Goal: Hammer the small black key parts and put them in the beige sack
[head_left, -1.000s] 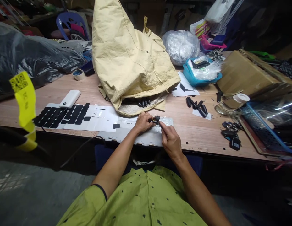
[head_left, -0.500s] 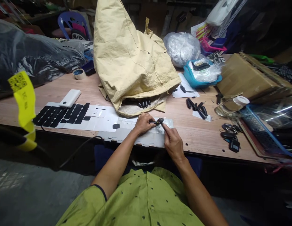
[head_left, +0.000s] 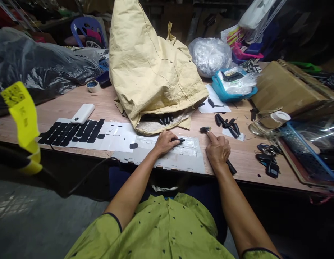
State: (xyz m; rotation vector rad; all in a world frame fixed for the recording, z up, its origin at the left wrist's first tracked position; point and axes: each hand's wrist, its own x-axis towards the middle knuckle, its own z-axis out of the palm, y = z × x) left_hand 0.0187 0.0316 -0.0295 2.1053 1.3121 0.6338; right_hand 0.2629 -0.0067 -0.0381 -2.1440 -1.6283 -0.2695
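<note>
My left hand [head_left: 166,142] pinches a small slim black piece [head_left: 179,141] over the taped grey board [head_left: 183,158] at the table's front edge. What the black piece is cannot be made out. To the right of the board, my right hand [head_left: 218,149] is closed over a small hammer [head_left: 205,129]. Its head shows beyond my fingertips, and the butt of its black handle sticks out below the wrist. Most of the handle is hidden under the hand. Behind my left hand, several black parts [head_left: 167,118] show in the mouth of a tan sack [head_left: 153,72].
To the left lie white sheets with black stickers [head_left: 72,131], a white power bank [head_left: 83,113] and a tape roll [head_left: 93,86]. On the right are black parts [head_left: 228,124], a blue basket [head_left: 223,91], a glass jar [head_left: 269,122], keys [head_left: 267,158] and a carton [head_left: 288,84].
My right hand has moved right with the hammer, away from the black piece and off the board. My left hand stays in place, still pinching the piece.
</note>
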